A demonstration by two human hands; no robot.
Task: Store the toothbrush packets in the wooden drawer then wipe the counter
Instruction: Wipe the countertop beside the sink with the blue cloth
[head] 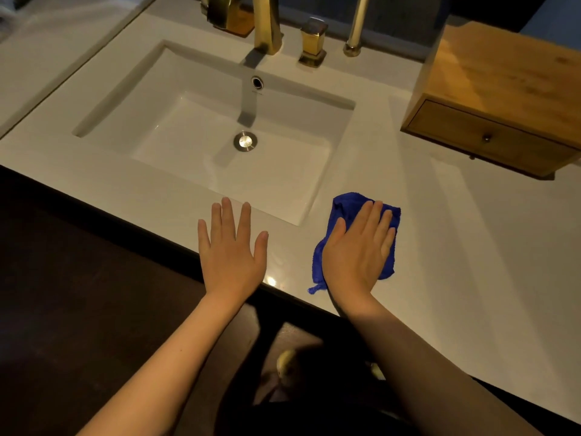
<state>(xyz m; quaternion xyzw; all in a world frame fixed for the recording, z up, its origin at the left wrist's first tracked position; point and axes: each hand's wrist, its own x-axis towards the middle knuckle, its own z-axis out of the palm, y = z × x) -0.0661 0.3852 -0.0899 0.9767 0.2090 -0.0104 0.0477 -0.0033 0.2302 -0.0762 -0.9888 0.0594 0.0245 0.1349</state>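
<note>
My right hand (356, 247) lies flat, fingers together, pressing a blue cloth (344, 204) onto the white counter (471, 247) just right of the sink's front corner. Flat on the counter's front edge, my left hand (231, 250) has its fingers spread and holds nothing. At the back right stands a small wooden drawer box (503, 89), its drawer shut, with a small metal knob (486, 138). No toothbrush packets are in view.
A white rectangular sink (125, 111) with a metal drain fills the middle of the counter. Behind it stand a gold faucet (267, 23), a gold handle (312, 42) and a gold post (355, 29). Dark floor lies below the counter's front edge.
</note>
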